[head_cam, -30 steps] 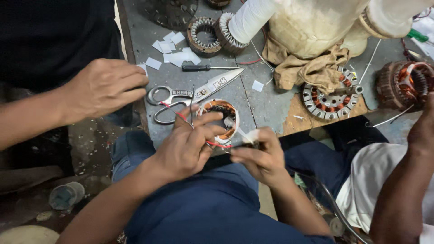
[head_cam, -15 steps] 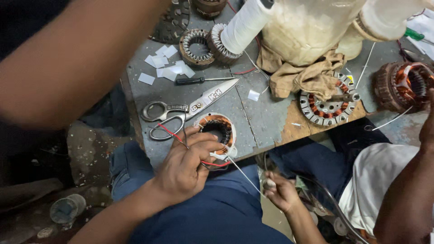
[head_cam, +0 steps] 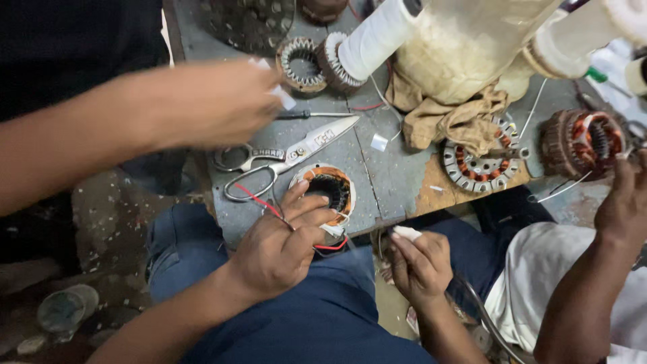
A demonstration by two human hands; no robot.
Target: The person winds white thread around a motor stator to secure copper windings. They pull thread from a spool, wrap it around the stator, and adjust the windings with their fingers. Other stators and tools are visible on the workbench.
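The left hand (head_cam: pixel 280 246) has its fingers curled round a small motor stator (head_cam: pixel 327 192), a round ring with copper wire wound inside it and orange on its rim. The thumb and first finger lie on the ring's near side and press it against the near edge of the grey wooden table (head_cam: pixel 391 178). A thin red wire (head_cam: pixel 259 202) runs over the back of this hand, and more red wire shows under the ring. The right hand (head_cam: pixel 421 263) is lower, just off the table edge and over the lap in blue trousers. Its fingers are pinched shut on a small white piece (head_cam: pixel 406 233); what the piece is cannot be told. Just behind the stator lie big metal scissors (head_cam: pixel 283 158), closed, with their tips pointing to the right. Behind those lies a screwdriver (head_cam: pixel 313 114) with a dark handle. A small white paper slip (head_cam: pixel 379 142) lies near the scissor tips. Farther right a second stator (head_cam: pixel 482 162) lies flat, with a brown rag (head_cam: pixel 458 118) partly over it. Two more stators (head_cam: pixel 317 64) stand at the back, just beside a big white spool of thread (head_cam: pixel 377 40). Another person's arm (head_cam: pixel 135 135) reaches across from the left, blurred, with white slips in its fingers. On the right another person's hand (head_cam: pixel 623 202) touches a copper-wound stator (head_cam: pixel 583 141).
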